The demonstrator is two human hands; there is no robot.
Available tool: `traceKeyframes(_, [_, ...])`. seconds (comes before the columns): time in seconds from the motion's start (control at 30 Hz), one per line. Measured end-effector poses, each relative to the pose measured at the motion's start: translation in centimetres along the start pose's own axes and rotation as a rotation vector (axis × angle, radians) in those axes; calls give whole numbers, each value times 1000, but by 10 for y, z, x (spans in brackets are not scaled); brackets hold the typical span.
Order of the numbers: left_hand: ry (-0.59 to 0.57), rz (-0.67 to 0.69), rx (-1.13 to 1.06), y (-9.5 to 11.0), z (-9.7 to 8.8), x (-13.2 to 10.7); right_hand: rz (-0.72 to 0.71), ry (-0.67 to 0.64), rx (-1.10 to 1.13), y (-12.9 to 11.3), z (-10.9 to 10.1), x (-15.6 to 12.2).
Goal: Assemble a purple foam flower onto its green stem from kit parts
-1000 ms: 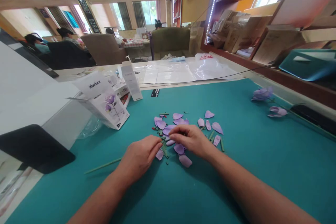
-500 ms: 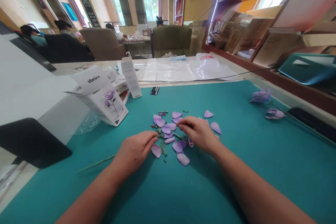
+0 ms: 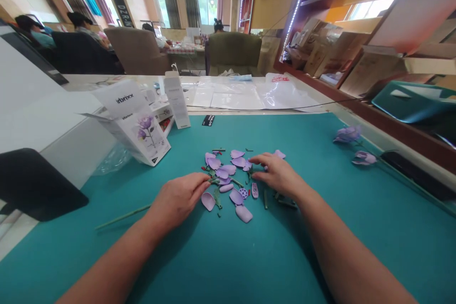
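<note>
My left hand [image 3: 183,197] is closed around a thin green flower stem [image 3: 123,217]. Its long end sticks out behind the hand to the left, while the other end reaches the loose pieces at my fingertips. Thumb and fingers parted, my right hand [image 3: 278,174] hovers low at the right side of the pile, near a small purple piece [image 3: 247,165]. Between the hands lie several purple plastic petals [image 3: 236,196], a purple wheel-shaped piece [image 3: 243,193], a green leaf piece [image 3: 217,198] and short green stem pieces [image 3: 265,199]. My right hand partly covers some pieces.
A white printed box [image 3: 140,135] and a narrow white carton [image 3: 176,102] stand at the back left of the green mat [image 3: 213,261]. A finished purple flower [image 3: 347,134] lies at right. Clear plastic sheets [image 3: 235,92] lie behind. Other people sit far back.
My right hand has gone from a pinch to parted fingers and shifted slightly right. My left hand keeps hold of the stem. The whole view has shifted slightly.
</note>
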State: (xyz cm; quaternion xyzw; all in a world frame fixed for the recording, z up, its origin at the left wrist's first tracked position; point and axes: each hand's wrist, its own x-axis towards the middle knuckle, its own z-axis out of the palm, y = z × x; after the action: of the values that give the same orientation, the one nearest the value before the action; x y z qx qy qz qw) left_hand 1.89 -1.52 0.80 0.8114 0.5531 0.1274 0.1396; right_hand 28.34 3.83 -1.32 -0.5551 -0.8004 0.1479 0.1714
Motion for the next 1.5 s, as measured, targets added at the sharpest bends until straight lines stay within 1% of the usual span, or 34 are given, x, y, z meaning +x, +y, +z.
traceKeyframes(0.07, [-6, 4, -1, 0, 1, 0, -37, -59, -80, -3, 8, 0])
traceKeyframes(0.17, [-9, 7, -2, 0, 2, -1, -52, -96, -162, -6, 17, 2])
traceKeyframes(0.23, [0, 17, -2, 0, 2, -1, -53, -95, -166, -7, 19, 3])
traceKeyframes(0.3, [6, 33, -1, 1, 3, -1, -41, -62, -95, -11, 17, 3])
traceKeyframes(0.33, [8, 41, -1, 1, 3, -1, -31, -46, -8, -14, 16, 2])
traceKeyframes(0.4, [6, 59, 2, 2, 4, -1, -4, -54, 262, -23, 12, -1])
traceKeyframes(0.5, [-1, 92, 9, 2, 5, -1, 14, -160, 694, -39, 8, -7])
traceKeyframes(0.57, [-3, 109, 12, 2, 6, -2, 3, -225, 868, -46, 9, -10])
traceKeyframes(0.67, [14, 121, 7, 3, 7, -2, -1, -271, 1004, -51, 13, -12])
traceKeyframes(0.87, [2, 126, -5, 4, 7, -4, 15, -296, 1084, -48, 19, -10])
traceKeyframes(1.03, [-3, 110, -15, 5, 5, -4, 23, -324, 1144, -47, 17, -10])
traceKeyframes(1.17, [-16, 86, -11, 6, 4, -4, 11, -327, 1126, -46, 14, -10])
traceKeyframes(1.33, [-7, 104, -9, 5, 4, -4, 4, -326, 1108, -46, 14, -11])
traceKeyframes(1.5, [-14, 107, 24, 6, 5, -3, -3, -295, 1075, -48, 16, -12])
